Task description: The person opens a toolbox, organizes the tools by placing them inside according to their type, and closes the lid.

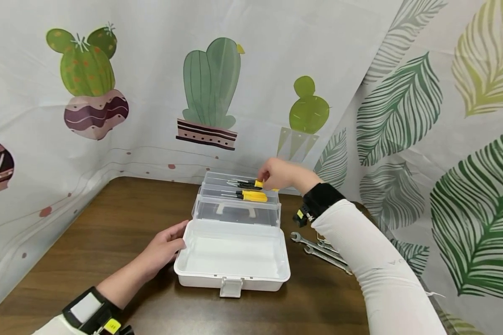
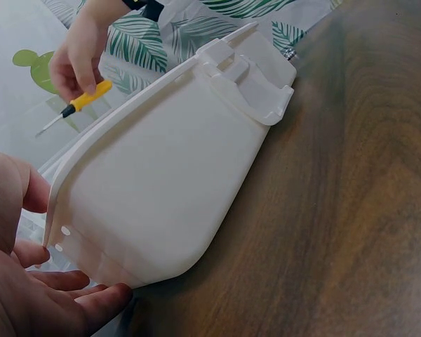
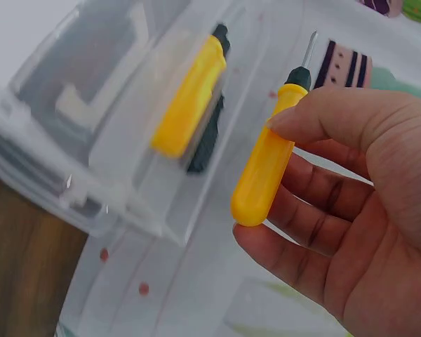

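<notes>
Between thumb and fingers, my right hand (image 1: 278, 174) holds a screwdriver (image 3: 266, 165) with a yellow handle, black collar and thin metal shaft. It is above the upper trays of an open toolbox (image 1: 232, 280), whose base is white plastic. My left hand (image 1: 164, 249) grips that base at its left end, thumb over the rim and fingers along the outer wall. Other yellow-handled screwdrivers (image 1: 254, 197) lie in the lower clear tray (image 1: 211, 190). Black-handled screwdrivers (image 1: 249, 184) lie in the top tray (image 1: 214, 177), partly behind the right hand in the head view.
Several metal wrenches (image 1: 318, 251) lie on the brown wooden table (image 1: 151, 209) right of the toolbox, partly under the right forearm. A printed cloth (image 1: 151, 70) hangs behind the table. The toolbox's latch (image 1: 231, 287) hangs at its front.
</notes>
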`<action>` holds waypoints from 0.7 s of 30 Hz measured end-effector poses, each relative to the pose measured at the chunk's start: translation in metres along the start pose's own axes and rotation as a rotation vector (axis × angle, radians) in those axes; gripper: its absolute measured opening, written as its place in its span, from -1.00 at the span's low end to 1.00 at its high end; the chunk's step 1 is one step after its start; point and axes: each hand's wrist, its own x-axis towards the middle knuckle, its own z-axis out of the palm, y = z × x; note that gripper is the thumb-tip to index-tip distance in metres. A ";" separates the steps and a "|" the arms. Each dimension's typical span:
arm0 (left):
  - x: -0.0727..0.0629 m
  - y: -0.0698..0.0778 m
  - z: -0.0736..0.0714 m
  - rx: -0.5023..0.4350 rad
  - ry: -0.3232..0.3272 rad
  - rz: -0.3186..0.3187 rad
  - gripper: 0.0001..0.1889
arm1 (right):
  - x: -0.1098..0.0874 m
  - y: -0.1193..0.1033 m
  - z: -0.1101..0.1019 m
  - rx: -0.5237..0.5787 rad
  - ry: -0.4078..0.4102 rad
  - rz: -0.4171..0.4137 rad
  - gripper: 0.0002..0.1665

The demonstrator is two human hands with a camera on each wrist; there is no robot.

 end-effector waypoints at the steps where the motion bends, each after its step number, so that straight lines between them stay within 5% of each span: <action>1: 0.000 0.000 0.000 -0.004 0.001 -0.001 -0.26 | 0.003 -0.003 0.003 -0.005 -0.009 -0.005 -0.76; 21: -0.002 0.000 0.002 -0.010 0.006 0.009 -0.26 | 0.029 -0.015 0.034 -0.010 -0.099 -0.042 -0.86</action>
